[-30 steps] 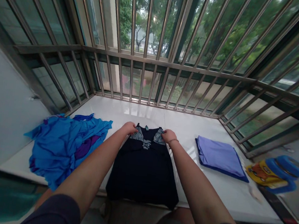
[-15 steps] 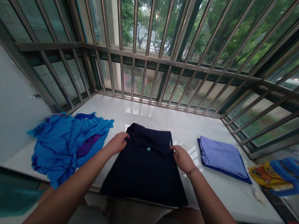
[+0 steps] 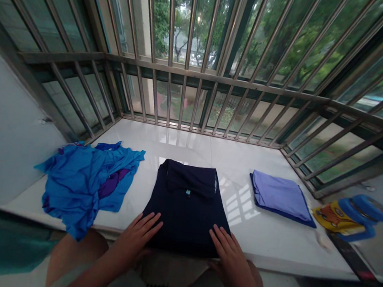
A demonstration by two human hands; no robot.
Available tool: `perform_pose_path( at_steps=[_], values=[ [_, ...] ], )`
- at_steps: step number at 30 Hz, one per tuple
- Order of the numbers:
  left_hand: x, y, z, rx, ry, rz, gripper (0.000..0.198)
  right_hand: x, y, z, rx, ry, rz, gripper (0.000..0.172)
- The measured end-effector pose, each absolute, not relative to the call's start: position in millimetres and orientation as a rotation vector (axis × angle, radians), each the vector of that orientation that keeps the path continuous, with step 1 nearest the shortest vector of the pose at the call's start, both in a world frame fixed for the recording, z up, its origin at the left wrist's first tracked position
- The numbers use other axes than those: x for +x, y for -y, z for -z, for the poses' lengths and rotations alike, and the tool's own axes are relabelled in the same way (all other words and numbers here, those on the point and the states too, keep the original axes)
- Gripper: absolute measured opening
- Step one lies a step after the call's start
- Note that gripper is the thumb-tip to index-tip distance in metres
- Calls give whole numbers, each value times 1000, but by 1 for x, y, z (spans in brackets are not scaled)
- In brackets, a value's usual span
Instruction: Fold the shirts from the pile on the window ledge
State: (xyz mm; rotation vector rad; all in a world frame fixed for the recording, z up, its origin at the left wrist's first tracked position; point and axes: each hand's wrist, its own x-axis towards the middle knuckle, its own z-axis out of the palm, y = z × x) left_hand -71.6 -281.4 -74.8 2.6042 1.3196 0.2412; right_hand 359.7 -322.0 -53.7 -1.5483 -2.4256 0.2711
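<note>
A dark navy garment (image 3: 187, 202) lies folded on the white window ledge (image 3: 184, 149), its top part turned down with a small teal tag showing. My left hand (image 3: 137, 238) rests flat with fingers spread on the garment's near left corner. My right hand (image 3: 229, 252) lies flat, fingers stretched out, on the near right corner. Neither hand holds anything.
A crumpled bright blue and purple garment (image 3: 86, 182) lies to the left. A folded light purple cloth (image 3: 280, 197) lies to the right. A blue and yellow toy-like object (image 3: 351, 217) sits at the far right. Metal window bars (image 3: 199, 71) enclose the ledge.
The garment's top was folded down, hiding the patterned collar. Both hands then slid from the far end toward me to the near edge and opened flat.
</note>
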Motion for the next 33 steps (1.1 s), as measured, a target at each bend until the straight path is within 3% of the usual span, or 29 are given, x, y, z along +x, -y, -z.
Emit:
perform_pose_path(
  at_steps=[5, 8, 10, 14, 17, 20, 28, 31, 33],
  values=[
    [-72, 309, 77, 2590, -1369, -326, 84, 355, 346, 53, -1553, 2390, -186, 84],
    [-61, 299, 48, 2397, -1388, -416, 62, 348, 333, 34, -1630, 2263, -227, 41],
    [-47, 269, 25, 2166, -1507, -494, 39, 341, 306, 17, -1724, 2095, -281, 28],
    [-16, 168, -8, 1760, -1823, -600, 43, 320, 216, -14, -2010, 1733, -474, 32],
    [2, 96, -16, 1412, -1958, -562, 61, 304, 146, -27, -2221, 1544, -655, 41],
    [12, 57, -13, 1299, -1955, -547, 54, 296, 98, -27, -2218, 1477, -709, 37],
    [-14, 65, 13, 1249, -1870, -649, 22, 310, 90, 1, -2088, 1448, -798, 25],
    [-23, 77, 15, 1335, -1932, -679, 28, 313, 98, 5, -2177, 1504, -652, 14],
    [-21, 87, 14, 1449, -1978, -768, 40, 310, 104, 4, -2227, 1556, -559, 19]
  ],
)
